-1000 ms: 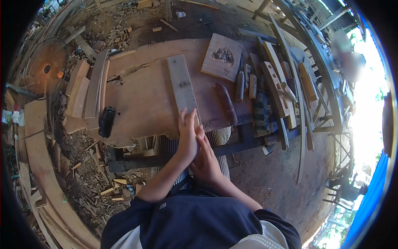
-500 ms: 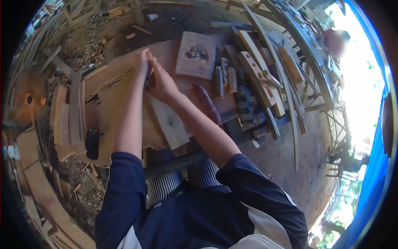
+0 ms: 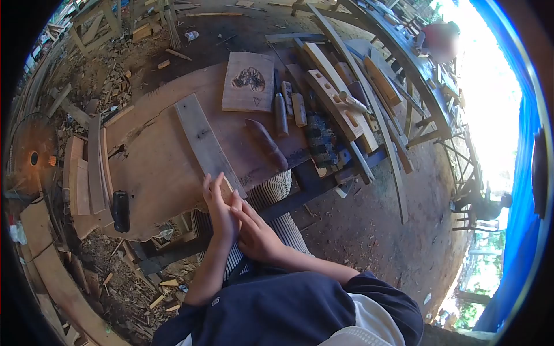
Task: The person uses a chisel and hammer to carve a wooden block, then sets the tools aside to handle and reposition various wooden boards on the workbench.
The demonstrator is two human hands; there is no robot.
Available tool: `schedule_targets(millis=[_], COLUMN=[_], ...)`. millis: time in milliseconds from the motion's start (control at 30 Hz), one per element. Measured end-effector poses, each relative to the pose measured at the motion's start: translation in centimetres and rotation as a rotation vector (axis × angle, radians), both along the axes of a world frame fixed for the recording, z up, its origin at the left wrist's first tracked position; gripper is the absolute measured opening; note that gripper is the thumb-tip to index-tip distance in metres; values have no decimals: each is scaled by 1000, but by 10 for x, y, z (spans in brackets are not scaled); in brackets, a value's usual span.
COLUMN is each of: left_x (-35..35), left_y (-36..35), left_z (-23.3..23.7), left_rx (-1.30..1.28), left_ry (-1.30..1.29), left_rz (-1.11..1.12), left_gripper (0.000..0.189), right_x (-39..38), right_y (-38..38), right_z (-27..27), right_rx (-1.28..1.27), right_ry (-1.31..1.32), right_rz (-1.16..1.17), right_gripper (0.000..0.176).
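My left hand (image 3: 223, 214) and my right hand (image 3: 258, 233) are pressed together at the near end of a grey-brown wooden plank (image 3: 202, 134). The left fingers point up along the plank, and the right fingers lean against the left hand. Between the fingertips shows a thin light-tan edge; the hands hide most of it, so I cannot make out what it is. The plank lies flat on a wide brown work board (image 3: 156, 167). Right of the plank rests a dark brown pointed piece (image 3: 265, 142), apart from both hands.
A square board with a dark carved design (image 3: 241, 99) lies at the back. Beside it are a chisel-like tool (image 3: 280, 115), wooden handles (image 3: 299, 109) and stacked timber (image 3: 337, 104). A black object (image 3: 120, 210) sits on the left; a fan (image 3: 34, 157) stands beyond. Another person (image 3: 435, 40) is far right.
Both hands have come from the plank's far end back to its near end, close to my body, still together. The plank's far part is now uncovered. The view has shifted slightly.
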State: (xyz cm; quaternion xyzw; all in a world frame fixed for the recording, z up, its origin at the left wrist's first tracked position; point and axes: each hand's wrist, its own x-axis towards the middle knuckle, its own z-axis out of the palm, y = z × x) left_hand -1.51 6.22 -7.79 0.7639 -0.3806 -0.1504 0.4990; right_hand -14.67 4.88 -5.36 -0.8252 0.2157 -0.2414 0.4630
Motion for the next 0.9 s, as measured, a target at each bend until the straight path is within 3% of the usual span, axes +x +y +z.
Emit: schedule_targets(millis=[200, 267, 300, 333, 367, 400, 433, 467, 533, 633, 700, 733, 767, 800, 867, 900], left_x=[127, 202, 238, 247, 249, 253, 246, 234, 184, 109, 83, 75, 69, 69, 80, 83], left_y=[-110, -168, -197, -208, -209, -207, -200, -187, -137, -59, -18, -3, 5, 7, 12, 12], left_z=[-24, -47, -68, -59, -56, -51, -41, -46, -17, 5, 8, 8, 9, 5, -14, -19], left_rx=[-257, -417, -341, -264, -266, -356, -442, -354, -301, -229, -199, -161, -125, -129, -247, -252], left_ry=[-171, 597, 320, 42, 40, 297, 557, -86, -221, -87, -38, 20, 80, 85, 326, 328], left_rz=[-7, -145, -94, -44, -48, -72, -95, 14, 36, -11, -36, -53, -66, -61, -96, -91], left_gripper=[48, 42, 37, 33, 33, 33, 32, 36, 39, 38, 38, 38, 37, 37, 36, 36], right_x=[119, 174, 191, 200, 207, 210, 204, 190, 150, 64, 5, -15, -48, -68, -70, -67], right_y=[-101, -146, -161, -166, -170, -172, -168, -156, -128, -92, -73, -58, -55, -48, -29, -27], right_z=[-10, -12, -8, -5, 0, 3, 5, 5, 14, 55, 94, 122, 162, 180, 231, 256], right_rx=[-183, -179, -155, -155, -169, -184, -187, -177, -129, -143, -36, -30, -197, -262, -432, -507], right_ry=[-150, -144, -111, -111, -65, -20, -20, -83, -133, -155, -342, -602, -576, -839, -1277, -1262], right_rz=[-24, -47, -50, -53, -55, -57, -60, -35, -2, -6, -60, -124, -10, 69, 148, 221], right_gripper=[82, 83, 85, 85, 85, 85, 85, 83, 77, 52, 28, 13, 12, 5, 13, 15])
